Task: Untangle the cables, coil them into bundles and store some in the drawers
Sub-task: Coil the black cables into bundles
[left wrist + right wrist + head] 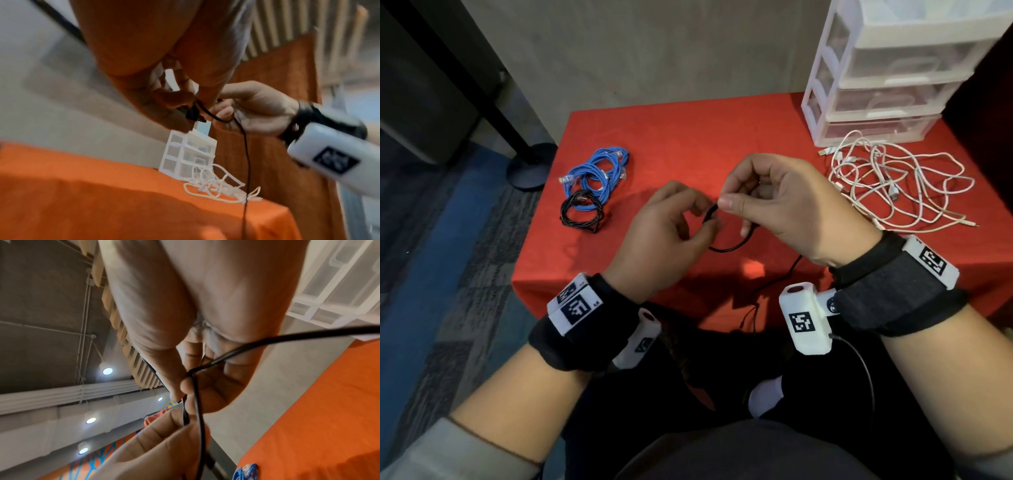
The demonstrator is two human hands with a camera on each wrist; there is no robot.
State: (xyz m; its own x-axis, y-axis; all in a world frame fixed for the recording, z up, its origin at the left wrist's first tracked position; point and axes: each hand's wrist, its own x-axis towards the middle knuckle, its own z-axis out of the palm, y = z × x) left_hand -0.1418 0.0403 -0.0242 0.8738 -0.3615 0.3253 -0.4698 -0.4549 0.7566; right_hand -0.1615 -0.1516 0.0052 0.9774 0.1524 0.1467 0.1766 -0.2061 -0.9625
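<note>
**Mid-coil on the thin black cable**

Looks to me like the coiling step is underway. The left hand [664, 233] pinches one side of a small loop in the black cable [729, 245], and the right hand [787, 209] has thumb and fingers curled round the other side, both held up above the middle of the red tablecloth [688, 137]. The cable's loose tail trails off the near edge toward the person's lap.

Next move, I'd guess: feed more tail into the loop while keeping the turns even, since a cord this thin and slick probably springs open if the grip slips.

Other stuff: a coiled blue ethernet cable [599, 168] and a twisted black bundle [582, 212] sit near the left edge, touching each other. A messy white cable tangle [893, 185] sprawls near the right edge, just in front of the translucent plastic drawer unit [887, 78] at the far right corner.
</note>
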